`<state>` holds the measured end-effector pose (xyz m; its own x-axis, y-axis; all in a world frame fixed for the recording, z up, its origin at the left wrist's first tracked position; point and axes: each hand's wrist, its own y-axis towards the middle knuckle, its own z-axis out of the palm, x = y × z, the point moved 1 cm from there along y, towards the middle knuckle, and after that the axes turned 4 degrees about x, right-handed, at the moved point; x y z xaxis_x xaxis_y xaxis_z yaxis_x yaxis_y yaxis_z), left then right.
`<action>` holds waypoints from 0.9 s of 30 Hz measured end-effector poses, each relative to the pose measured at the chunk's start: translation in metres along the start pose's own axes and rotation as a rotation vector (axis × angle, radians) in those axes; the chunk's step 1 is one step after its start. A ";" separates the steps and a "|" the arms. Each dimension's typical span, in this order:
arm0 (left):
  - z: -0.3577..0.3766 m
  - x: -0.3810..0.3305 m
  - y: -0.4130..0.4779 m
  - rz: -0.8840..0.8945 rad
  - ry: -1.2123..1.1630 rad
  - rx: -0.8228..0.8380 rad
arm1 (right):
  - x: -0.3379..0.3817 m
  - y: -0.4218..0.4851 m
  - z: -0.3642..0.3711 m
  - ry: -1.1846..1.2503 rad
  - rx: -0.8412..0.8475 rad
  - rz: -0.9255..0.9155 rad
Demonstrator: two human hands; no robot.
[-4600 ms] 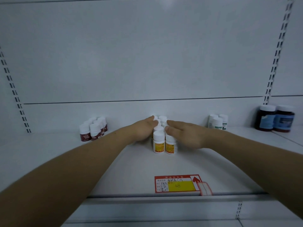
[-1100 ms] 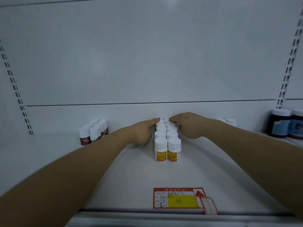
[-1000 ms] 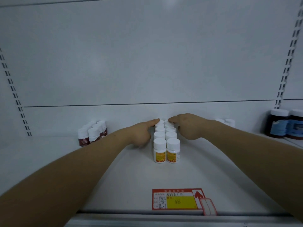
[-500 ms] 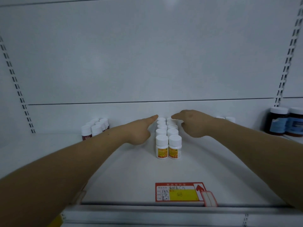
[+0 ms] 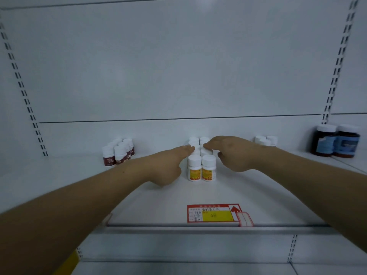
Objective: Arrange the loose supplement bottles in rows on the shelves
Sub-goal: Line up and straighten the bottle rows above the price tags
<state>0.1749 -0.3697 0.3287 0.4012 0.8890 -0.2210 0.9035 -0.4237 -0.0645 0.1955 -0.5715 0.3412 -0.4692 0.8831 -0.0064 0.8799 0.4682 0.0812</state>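
Observation:
Two tidy rows of small white bottles with yellow-orange labels (image 5: 201, 168) run from front to back in the middle of the white shelf (image 5: 218, 193). My left hand (image 5: 168, 165) lies along the left side of the rows, its forefinger stretched out to a cap in the middle. My right hand (image 5: 231, 151) is on the right side, fingers bent down, fingertips touching the caps of the right row. Neither hand grips a bottle. The hands hide the sides of the middle bottles.
A cluster of white bottles with dark red labels (image 5: 118, 153) stands at the back left. A few white bottles (image 5: 266, 140) stand at the back right, and two dark jars with blue labels (image 5: 336, 142) at the far right. A red and yellow price tag (image 5: 213, 215) sits on the shelf's front edge.
Both hands have drawn back a little from the rear of the rows toward the middle bottles. The bottles stand in two straight rows as before.

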 end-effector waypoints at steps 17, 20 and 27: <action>0.010 -0.021 -0.024 0.088 -0.129 -0.067 | 0.017 -0.028 -0.003 0.074 0.019 -0.110; 0.011 -0.021 -0.023 0.116 -0.134 -0.101 | 0.017 -0.032 -0.006 0.142 0.042 -0.071; 0.015 -0.014 -0.020 0.110 -0.111 -0.097 | 0.026 -0.035 -0.005 0.111 0.045 -0.058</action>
<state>0.1490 -0.3767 0.3185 0.4839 0.8113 -0.3283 0.8677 -0.4936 0.0590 0.1520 -0.5655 0.3434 -0.5227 0.8465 0.1011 0.8523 0.5217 0.0387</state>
